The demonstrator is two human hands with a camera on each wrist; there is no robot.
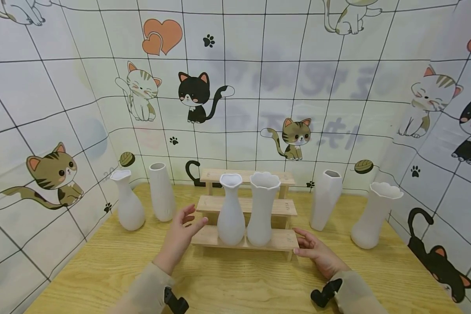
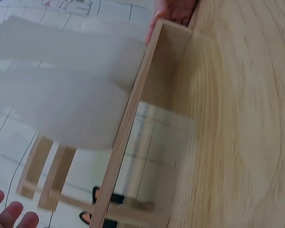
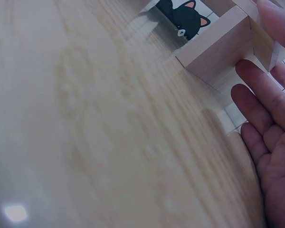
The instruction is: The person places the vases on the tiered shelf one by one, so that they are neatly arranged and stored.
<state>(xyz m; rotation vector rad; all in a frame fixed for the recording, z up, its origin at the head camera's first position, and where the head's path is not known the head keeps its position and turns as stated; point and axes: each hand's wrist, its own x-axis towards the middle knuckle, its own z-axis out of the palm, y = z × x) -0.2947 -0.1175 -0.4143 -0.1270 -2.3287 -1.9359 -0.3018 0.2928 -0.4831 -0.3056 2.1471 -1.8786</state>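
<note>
A three-step wooden display stand (image 1: 282, 238) stands mid-table. On its lowest step are two upright white vases: a slender-necked vase (image 1: 231, 218) on the left and a scalloped-rim vase (image 1: 261, 213) on the right. My left hand (image 1: 182, 235) is beside the stand's left end, fingers spread and loosely bent, holding nothing. Its fingertips (image 2: 10, 214) show apart from the stand in the left wrist view. My right hand (image 1: 318, 252) holds the right end of the lowest step between thumb and fingers. In the right wrist view its fingers (image 3: 263, 97) lie around the wooden end piece.
At the left stand a narrow-necked white vase (image 1: 130, 205) and a cylindrical white vase (image 1: 162, 192). To the right are an angular white vase (image 1: 325, 203) and a ruffled-rim white vase (image 1: 373, 218). Cat-printed tiled sheeting (image 1: 243, 109) surrounds the wooden tabletop (image 1: 239, 283).
</note>
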